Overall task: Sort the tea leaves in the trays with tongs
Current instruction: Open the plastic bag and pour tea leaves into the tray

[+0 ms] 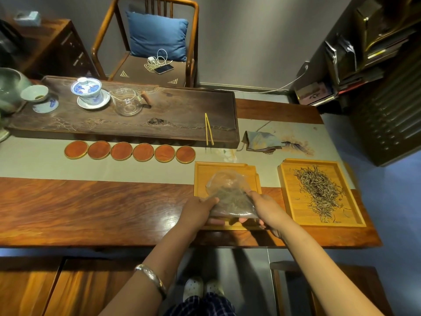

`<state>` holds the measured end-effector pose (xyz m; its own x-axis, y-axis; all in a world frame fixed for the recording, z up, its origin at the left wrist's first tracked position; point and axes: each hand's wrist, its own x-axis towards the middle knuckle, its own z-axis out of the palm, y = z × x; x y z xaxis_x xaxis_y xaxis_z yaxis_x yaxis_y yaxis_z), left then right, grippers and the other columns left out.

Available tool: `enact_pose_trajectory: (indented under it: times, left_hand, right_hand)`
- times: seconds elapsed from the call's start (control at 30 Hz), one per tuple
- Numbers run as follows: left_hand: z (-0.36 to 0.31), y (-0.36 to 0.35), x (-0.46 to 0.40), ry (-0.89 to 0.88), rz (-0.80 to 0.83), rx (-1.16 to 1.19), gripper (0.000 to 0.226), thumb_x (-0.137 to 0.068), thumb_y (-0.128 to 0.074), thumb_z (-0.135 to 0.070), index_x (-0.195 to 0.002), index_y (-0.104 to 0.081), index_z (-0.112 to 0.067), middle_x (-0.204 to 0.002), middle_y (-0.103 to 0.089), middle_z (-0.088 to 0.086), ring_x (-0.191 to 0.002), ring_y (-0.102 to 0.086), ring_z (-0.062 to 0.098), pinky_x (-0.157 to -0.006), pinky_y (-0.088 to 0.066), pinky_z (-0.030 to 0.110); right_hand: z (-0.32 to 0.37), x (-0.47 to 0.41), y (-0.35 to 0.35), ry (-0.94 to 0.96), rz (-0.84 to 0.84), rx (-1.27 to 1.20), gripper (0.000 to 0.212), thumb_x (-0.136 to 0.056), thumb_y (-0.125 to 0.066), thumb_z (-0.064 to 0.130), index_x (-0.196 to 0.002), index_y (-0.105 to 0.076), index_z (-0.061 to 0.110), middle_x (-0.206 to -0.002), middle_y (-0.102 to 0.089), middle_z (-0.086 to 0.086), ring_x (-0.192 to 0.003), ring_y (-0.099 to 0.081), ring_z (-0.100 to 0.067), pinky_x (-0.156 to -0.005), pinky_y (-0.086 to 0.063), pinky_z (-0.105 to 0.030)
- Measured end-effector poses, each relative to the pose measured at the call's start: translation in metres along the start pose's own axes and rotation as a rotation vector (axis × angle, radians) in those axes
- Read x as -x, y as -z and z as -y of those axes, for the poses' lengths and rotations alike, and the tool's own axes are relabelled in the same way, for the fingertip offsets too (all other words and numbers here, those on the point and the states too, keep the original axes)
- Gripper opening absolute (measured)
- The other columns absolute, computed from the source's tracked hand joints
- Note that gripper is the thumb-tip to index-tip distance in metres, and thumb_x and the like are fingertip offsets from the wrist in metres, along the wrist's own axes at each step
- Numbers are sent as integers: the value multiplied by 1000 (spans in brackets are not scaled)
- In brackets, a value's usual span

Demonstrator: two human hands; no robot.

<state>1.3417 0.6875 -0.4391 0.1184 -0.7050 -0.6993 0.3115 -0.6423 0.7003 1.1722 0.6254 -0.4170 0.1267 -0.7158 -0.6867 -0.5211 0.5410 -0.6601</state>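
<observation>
A clear plastic bag of tea leaves (230, 195) hangs just over the left bamboo tray (200, 176) near the table's front edge. My left hand (197, 212) grips the bag's left lower corner and my right hand (264, 208) grips its right side, fingers curled under it. The tray beneath shows no loose leaves where it is visible. To the right, a second bamboo tray (289, 201) carries a spread pile of loose tea leaves (319, 190). Yellow bamboo tongs (209, 130) lie on the dark tea board's right end, beyond both trays.
The dark wooden tea board (177, 110) holds a lidded blue-white cup (87, 90), a glass pitcher (127, 102) and a small cup (35, 93). Several round red coasters (129, 151) line up before it. A folded cloth (262, 141) lies behind the trays. A chair (150, 44) stands beyond.
</observation>
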Motion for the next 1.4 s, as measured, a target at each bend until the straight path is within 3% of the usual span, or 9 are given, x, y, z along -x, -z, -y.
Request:
enact_pose_trajectory:
  times: [0.23, 0.4, 0.57, 0.73, 0.8, 0.9, 1.07, 1.2, 1.4]
  left_hand:
    - [-2, 1, 3, -65, -72, -77, 22, -87, -68, -19, -96, -63, 0, -85, -71, 12, -50, -68, 9, -45, -49, 15]
    - [-7, 1, 4, -81, -59, -32, 69, -82, -75, -21, -138, -36, -6, -116, -62, 11, -72, -74, 20, -88, -56, 38]
    - [-17, -1, 5, -123, -57, 43, 49, -93, -61, -26, -130, -48, 3, -110, -67, 16, -65, -74, 22, -59, -60, 25]
    - [-28, -3, 7, -43, -97, 187, 32, -99, -47, -36, -121, -51, -12, -71, -71, 1, -52, -71, 24, -47, -56, 24]
    - [-30, -3, 6, -34, -94, 185, 38, -100, -42, -42, -122, -54, -13, -83, -72, 9, -52, -71, 24, -43, -54, 22]
    - [-29, 0, 3, -40, -84, 174, 41, -100, -35, -46, -116, -57, -16, -96, -73, 21, -55, -72, 25, -45, -52, 22]
    - [-28, 3, 2, 91, 8, 217, 56, -100, -27, -53, -113, -52, -5, -67, -74, 16, -56, -72, 26, -50, -53, 25]
    - [-14, 5, 0, 187, 89, 181, 67, -94, -21, -66, -116, -50, -9, -89, -76, 18, -74, -74, 30, -57, -56, 28]
    - [-9, -5, -3, 226, 205, 275, 45, -97, -41, -45, -126, -50, -12, -91, -76, 14, -72, -75, 24, -66, -57, 31]
  right_hand:
    - [4, 0, 6, 18, 17, -51, 49, -100, -36, 39, -108, -58, -5, -48, -63, -2, -31, -34, -8, -31, -27, -17]
    - [10, -1, 9, 62, -55, -47, 45, -98, -44, 33, -109, -55, -9, -55, -64, -9, -34, -35, -11, -32, -30, -17]
    - [17, -3, 12, 129, -115, -54, 37, -98, -46, 32, -109, -58, -1, -73, -58, -17, -33, -39, -9, -33, -32, -19]
    - [24, -2, 12, 185, -141, -89, 42, -98, -44, 39, -101, -61, 0, -56, -60, -11, -30, -38, -9, -41, -34, -24]
    - [25, -3, 12, 199, -145, -93, 42, -98, -44, 39, -97, -61, 1, -44, -56, -1, -29, -37, -8, -42, -35, -25]
    - [26, -5, 13, 225, -145, -94, 38, -98, -44, 39, -96, -61, 5, -38, -50, 4, -29, -37, -8, -45, -36, -27]
    - [29, -8, 14, 251, -149, -89, 33, -97, -47, 39, -115, -57, 13, -57, -53, -4, -32, -38, -8, -41, -35, -23]
    - [34, -5, 16, 289, -138, -99, 30, -97, -48, 34, -115, -57, 11, -54, -51, 0, -30, -37, -8, -40, -35, -23]
    - [40, 3, 18, 321, -133, -112, 31, -98, -47, 32, -114, -58, 8, -45, -49, 2, -30, -35, -10, -43, -35, -26]
